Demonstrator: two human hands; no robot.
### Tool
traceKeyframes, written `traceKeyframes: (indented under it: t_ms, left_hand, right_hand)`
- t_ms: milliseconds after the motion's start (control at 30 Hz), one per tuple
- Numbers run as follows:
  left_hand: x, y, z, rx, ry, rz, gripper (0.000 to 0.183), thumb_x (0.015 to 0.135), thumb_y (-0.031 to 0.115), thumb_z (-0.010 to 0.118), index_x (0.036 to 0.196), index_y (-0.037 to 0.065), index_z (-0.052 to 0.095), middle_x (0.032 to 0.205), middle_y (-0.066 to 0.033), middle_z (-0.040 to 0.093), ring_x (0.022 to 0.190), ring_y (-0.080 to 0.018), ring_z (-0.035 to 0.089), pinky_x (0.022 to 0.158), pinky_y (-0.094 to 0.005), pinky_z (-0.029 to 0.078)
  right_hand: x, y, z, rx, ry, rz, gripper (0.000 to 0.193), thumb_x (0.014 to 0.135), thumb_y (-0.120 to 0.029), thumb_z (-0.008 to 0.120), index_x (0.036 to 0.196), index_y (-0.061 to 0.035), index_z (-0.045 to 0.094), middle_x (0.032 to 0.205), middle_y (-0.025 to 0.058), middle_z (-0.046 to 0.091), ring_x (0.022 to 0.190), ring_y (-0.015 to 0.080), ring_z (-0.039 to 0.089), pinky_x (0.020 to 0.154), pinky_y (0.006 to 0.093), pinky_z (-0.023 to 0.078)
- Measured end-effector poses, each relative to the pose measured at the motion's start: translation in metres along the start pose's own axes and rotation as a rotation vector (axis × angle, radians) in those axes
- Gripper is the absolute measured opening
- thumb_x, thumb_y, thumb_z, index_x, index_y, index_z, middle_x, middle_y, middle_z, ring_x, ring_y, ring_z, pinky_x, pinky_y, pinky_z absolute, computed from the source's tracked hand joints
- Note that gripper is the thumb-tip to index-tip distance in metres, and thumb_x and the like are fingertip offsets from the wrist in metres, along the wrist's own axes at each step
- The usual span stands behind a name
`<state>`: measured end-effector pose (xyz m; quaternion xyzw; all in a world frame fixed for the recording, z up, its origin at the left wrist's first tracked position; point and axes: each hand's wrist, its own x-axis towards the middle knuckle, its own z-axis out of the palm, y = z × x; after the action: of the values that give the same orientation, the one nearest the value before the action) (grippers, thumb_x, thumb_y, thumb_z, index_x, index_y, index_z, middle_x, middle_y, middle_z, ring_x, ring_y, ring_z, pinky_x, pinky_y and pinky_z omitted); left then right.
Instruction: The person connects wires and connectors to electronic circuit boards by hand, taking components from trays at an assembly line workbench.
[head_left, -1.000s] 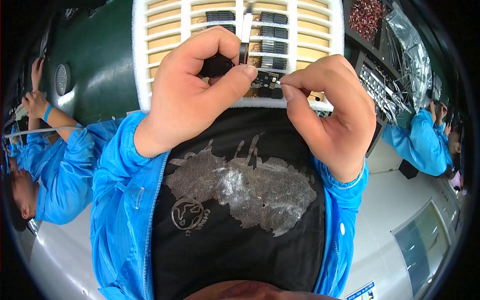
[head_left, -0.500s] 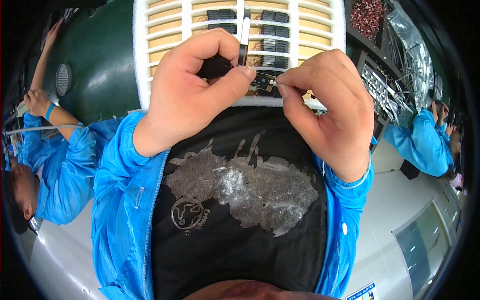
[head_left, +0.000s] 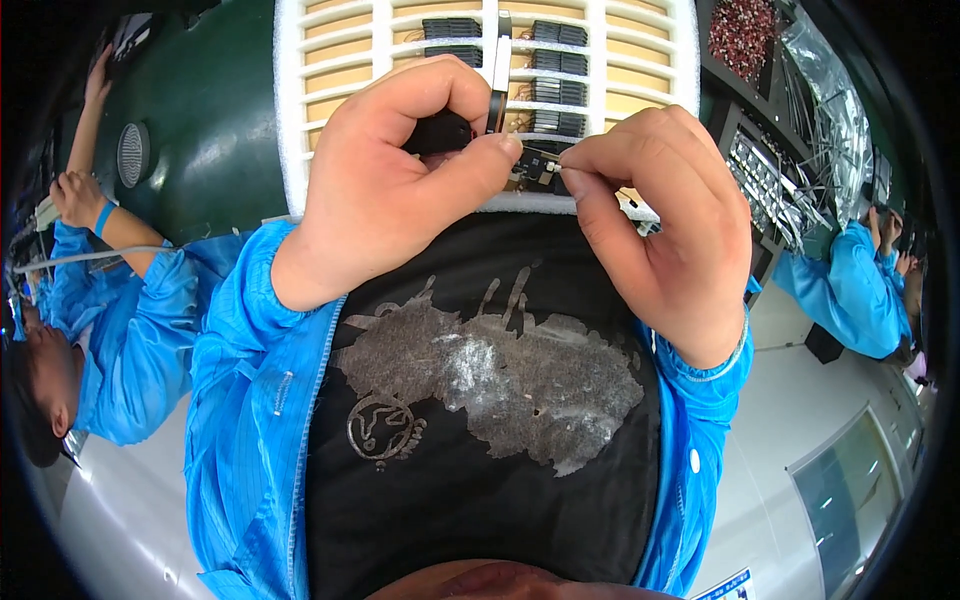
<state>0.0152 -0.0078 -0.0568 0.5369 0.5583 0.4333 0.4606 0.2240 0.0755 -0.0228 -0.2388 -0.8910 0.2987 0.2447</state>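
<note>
My left hand [head_left: 385, 185] is closed around a black electronic part [head_left: 440, 132], with the thumb and index finger pressed near its edge. An upright white-and-black strip [head_left: 500, 75] rises beside that index finger. Past the thumb tip a small black circuit board [head_left: 537, 166] sticks out to the right. My right hand [head_left: 670, 215] pinches at a small white connector [head_left: 556, 168] on the board's right end, thumb and index finger together. The fingers partly hide the connector and its wiring. Both hands are over the near edge of a white foam tray [head_left: 290, 120].
Stacks of black rectangular parts [head_left: 558, 63] fill some tray slots. To the right stand a bin of small red pieces [head_left: 740, 35], a clear plastic bag [head_left: 835, 95] and metal pieces [head_left: 770, 175]. People in blue work at the left [head_left: 130, 350] and right [head_left: 845, 290].
The whole view has shifted slightly, with tray and hands a little further right. The board's tilt differs slightly; both hands keep their grips.
</note>
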Motion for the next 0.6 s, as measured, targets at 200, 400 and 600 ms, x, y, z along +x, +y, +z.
traceKeyframes:
  t_ms: [200, 400, 600]
  left_hand:
    - [0.0014, -0.0006, 0.0032, -0.027, 0.004, -0.008, 0.008, 0.087, -0.007, 0.061, 0.09, 0.0, 0.056, 0.093, -0.0036, 0.057, 0.083, -0.0082, 0.052, 0.075, -0.0221, 0.042]
    - [0.0005, -0.0009, 0.0005, -0.009, 0.003, -0.011, 0.008, 0.088, -0.006, 0.061, 0.09, 0.0, 0.056, 0.093, -0.0041, 0.057, 0.084, -0.0087, 0.052, 0.076, -0.0225, 0.042]
    - [-0.0005, -0.0011, 0.0006, 0.067, 0.02, 0.074, 0.009, 0.087, -0.007, 0.062, 0.09, -0.001, 0.056, 0.093, -0.0055, 0.058, 0.082, -0.0091, 0.054, 0.074, -0.0222, 0.044]
  right_hand:
    - [0.0006, -0.0027, 0.0009, 0.04, -0.003, 0.045, 0.02, 0.071, 0.012, 0.068, 0.087, 0.0013, 0.065, 0.079, 0.0079, 0.061, 0.073, 0.0213, 0.059, 0.066, 0.0297, 0.048]
    - [-0.0009, -0.0013, 0.0031, 0.053, 0.006, 0.041, 0.02, 0.071, 0.012, 0.067, 0.087, 0.001, 0.064, 0.079, 0.0082, 0.06, 0.073, 0.0211, 0.059, 0.066, 0.0293, 0.048]
    - [-0.0024, -0.0013, 0.0044, 0.077, -0.007, 0.089, 0.018, 0.074, 0.011, 0.066, 0.089, 0.001, 0.063, 0.08, 0.0083, 0.06, 0.073, 0.0202, 0.059, 0.065, 0.0288, 0.048]
